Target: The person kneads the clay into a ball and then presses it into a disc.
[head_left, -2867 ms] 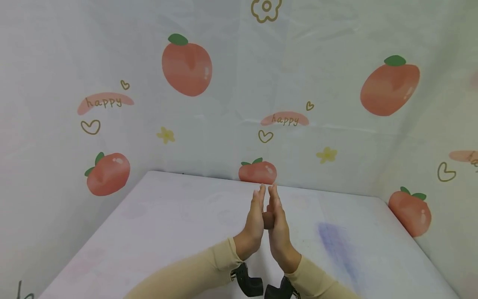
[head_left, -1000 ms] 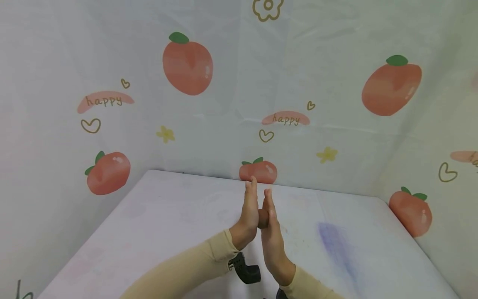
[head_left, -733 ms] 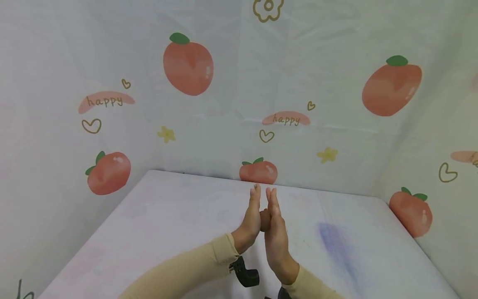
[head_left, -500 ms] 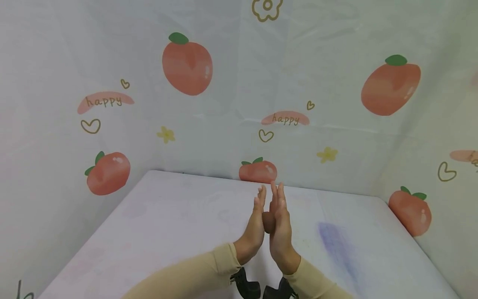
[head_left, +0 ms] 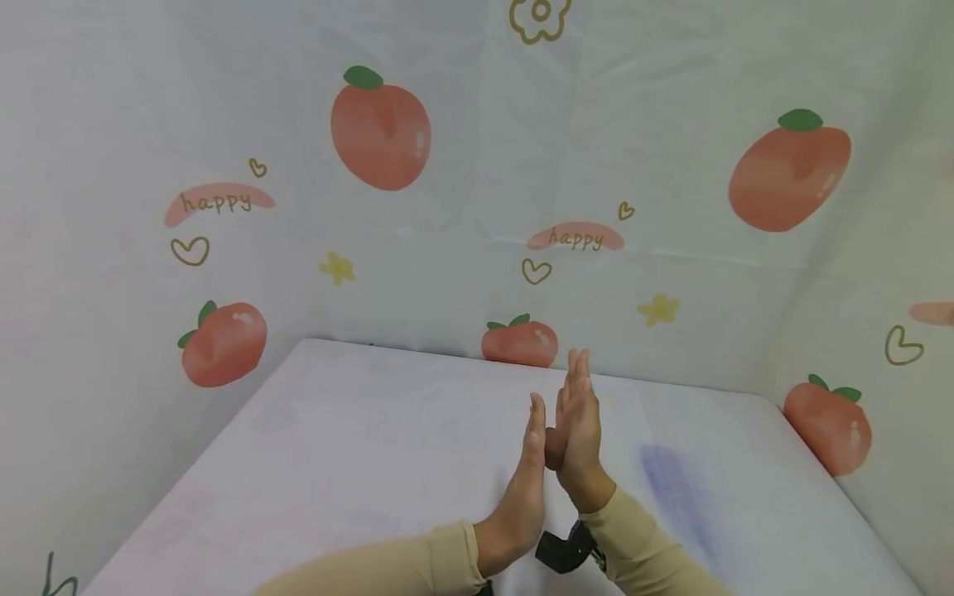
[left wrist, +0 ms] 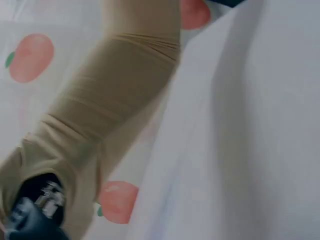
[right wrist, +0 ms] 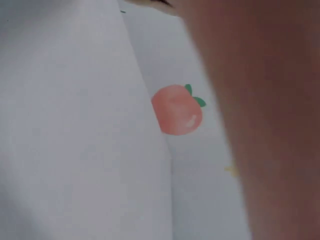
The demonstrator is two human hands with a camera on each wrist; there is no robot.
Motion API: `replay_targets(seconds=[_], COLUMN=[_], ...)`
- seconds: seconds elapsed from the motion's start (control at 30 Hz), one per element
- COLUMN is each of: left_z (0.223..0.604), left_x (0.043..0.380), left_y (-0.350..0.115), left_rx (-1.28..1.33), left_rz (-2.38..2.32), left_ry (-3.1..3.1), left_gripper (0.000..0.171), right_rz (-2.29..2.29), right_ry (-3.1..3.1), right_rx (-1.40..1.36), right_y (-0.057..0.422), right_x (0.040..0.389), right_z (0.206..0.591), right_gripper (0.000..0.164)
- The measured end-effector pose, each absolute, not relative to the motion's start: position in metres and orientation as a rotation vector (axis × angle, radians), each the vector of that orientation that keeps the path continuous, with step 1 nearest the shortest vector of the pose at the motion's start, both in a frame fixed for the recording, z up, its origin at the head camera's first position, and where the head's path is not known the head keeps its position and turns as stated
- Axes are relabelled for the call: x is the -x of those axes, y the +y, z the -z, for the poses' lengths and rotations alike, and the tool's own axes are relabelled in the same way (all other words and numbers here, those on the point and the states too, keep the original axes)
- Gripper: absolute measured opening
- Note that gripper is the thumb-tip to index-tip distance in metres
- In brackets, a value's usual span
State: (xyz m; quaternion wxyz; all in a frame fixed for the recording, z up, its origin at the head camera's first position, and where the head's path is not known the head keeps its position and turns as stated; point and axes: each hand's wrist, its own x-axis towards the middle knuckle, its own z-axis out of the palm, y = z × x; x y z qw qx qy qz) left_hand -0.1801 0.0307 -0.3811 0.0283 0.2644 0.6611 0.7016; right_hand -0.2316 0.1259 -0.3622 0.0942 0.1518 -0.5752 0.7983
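Between my two upright palms sits a small, rounded brown lump that looks like modelling clay [head_left: 555, 449], in the head view. My left hand [head_left: 522, 488] presses it from the left, fingers straight and pointing up. From the other side my right hand [head_left: 584, 430] lies flat against it, straight fingers reaching higher than the left hand's. Both palms hide part of the lump. The left wrist view holds a beige sleeve [left wrist: 110, 90] and no lump. A blurred brown shape, close to the lens, fills the right side of the right wrist view.
Below the hands is a white table [head_left: 358, 447] with a blue-purple smear [head_left: 678, 497] on its right part. A white curtain [head_left: 462, 165] printed with red fruit hangs behind and around it. A black wrist camera [head_left: 564, 548] is strapped under the right wrist.
The palms have slid back and forth against each other with the lump between them. Since half a second ago, the left hand has come lower and nearer, the right higher; both shifted right.
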Motion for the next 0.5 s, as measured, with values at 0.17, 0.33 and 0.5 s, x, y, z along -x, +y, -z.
replay_targets(seconds=[0.17, 0.33, 0.5], left_z=[0.373, 0.367, 0.366], left_x=[0.189, 0.206, 0.225], left_y=[0.031, 0.03, 0.029], left_rx=[-0.706, -0.5, -0.299], left_rz=[-2.216, -2.306, -2.34], left_ry=[2.006, 1.909, 1.876], left_gripper=[0.059, 0.064, 0.064], right_rz=[-2.433, -2.367, -2.332], right_ry=[-1.854, -1.94, -1.96], right_rx=[-0.44, -0.463, -0.583], right_y=[0.124, 0.12, 0.116], right_x=[0.226, 0.216, 0.204], right_z=[0.367, 0.368, 0.365], right_gripper=[0.061, 0.061, 0.06])
